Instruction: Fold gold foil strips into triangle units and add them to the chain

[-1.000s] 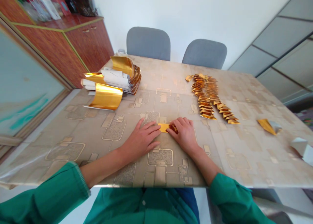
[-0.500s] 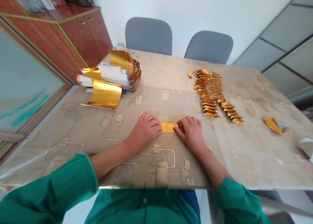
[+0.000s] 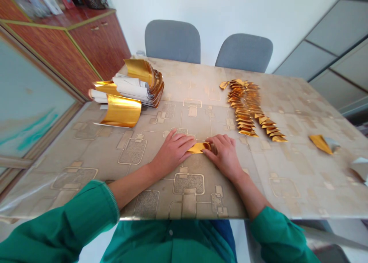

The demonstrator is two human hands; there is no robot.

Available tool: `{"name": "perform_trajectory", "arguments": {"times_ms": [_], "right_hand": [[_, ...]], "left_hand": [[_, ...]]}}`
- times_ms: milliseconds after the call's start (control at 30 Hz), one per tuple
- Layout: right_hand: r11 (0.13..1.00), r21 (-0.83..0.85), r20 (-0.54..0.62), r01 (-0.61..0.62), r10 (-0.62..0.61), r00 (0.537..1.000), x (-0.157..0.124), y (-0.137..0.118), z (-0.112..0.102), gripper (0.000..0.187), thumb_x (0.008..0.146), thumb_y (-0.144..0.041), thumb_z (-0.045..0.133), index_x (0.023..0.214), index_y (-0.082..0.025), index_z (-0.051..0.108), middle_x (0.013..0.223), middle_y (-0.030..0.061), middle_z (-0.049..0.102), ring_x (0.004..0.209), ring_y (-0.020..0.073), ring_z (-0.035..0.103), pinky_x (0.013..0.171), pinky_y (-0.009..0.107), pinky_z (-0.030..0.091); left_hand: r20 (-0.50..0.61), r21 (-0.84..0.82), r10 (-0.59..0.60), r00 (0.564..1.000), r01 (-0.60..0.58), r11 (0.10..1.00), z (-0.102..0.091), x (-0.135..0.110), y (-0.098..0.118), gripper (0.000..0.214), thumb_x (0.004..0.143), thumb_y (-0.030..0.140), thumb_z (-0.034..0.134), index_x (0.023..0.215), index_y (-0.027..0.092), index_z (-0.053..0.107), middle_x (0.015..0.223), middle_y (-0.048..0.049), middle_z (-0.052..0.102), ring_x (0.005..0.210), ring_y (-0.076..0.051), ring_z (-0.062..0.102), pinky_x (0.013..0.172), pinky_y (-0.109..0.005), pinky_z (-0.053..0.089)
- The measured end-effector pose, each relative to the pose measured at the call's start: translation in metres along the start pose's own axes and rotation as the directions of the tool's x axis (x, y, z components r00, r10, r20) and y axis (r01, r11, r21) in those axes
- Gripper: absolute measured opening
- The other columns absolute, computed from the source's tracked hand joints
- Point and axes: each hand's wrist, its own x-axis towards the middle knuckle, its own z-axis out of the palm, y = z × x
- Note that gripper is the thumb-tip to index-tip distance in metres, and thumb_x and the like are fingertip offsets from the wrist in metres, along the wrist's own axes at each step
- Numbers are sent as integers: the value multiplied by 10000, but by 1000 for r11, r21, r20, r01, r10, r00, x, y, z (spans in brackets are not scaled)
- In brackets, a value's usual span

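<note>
A narrow folded strip of gold foil paper [image 3: 196, 148] lies on the table between my hands. My left hand [image 3: 174, 149] has its fingers closed on the strip's left end. At the right end, my right hand [image 3: 222, 152] pinches the paper between thumb and fingers, and a small flap there stands up. To the left rests a stack of gold and white paper sheets [image 3: 133, 85], with one curled gold sheet [image 3: 122, 111] in front of it. Rows of folded gold paper pieces [image 3: 243, 106] stand beyond my right hand.
The patterned tablecloth [image 3: 189, 201] covers the table. Toward the right edge lie a gold and silver paper piece [image 3: 322, 144] and a pale piece [image 3: 360, 167]. Two grey chairs [image 3: 172, 41] stand against the far side; a reddish wooden cabinet [image 3: 99, 41] is at the left.
My left fingers have shifted slightly right over the strip, and its left end now looks folded to a slant. My right hand keeps its pinch.
</note>
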Motion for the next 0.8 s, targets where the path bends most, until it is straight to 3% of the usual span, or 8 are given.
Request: {"name": "perform_trajectory", "arguments": {"times_ms": [300,533,700,800], "right_hand": [[997,72,7,-24,23,1000,1,-1,0,97,861,-262,708,942,-234,661,898,18,647,914,215,537,820,348,313],[966,252,-2,-62,64,998,3,0,5,143,826,-210,741,928,-222,642,731,-27,628,737,178,554,740,323,341],[975,197,-42,106,-99,994,1,-2,-3,95,874,-182,675,835,-229,602,860,-10,694,847,187,588,849,359,317],[965,186,4,187,-191,982,-2,-2,-7,127,887,-151,634,811,-225,564,990,-4,712,912,182,594,899,367,307]], "left_hand": [[-33,-12,1,999,-1,1000,0,1,3,260,969,258,564,1203,174,636,1108,-74,686,1045,-220,585,1123,-513,317],[-116,47,60,991,-55,997,2,2,3,287,944,244,593,1223,185,619,1009,-67,651,951,-225,570,1068,-510,387],[-152,130,91,984,-71,989,-1,0,8,338,949,184,563,1286,196,575,971,-55,622,940,-216,543,1094,-493,366],[-183,137,101,978,-76,988,-4,-3,12,227,961,182,537,1170,201,625,1070,-73,618,1014,-221,532,1109,-488,339]]}}
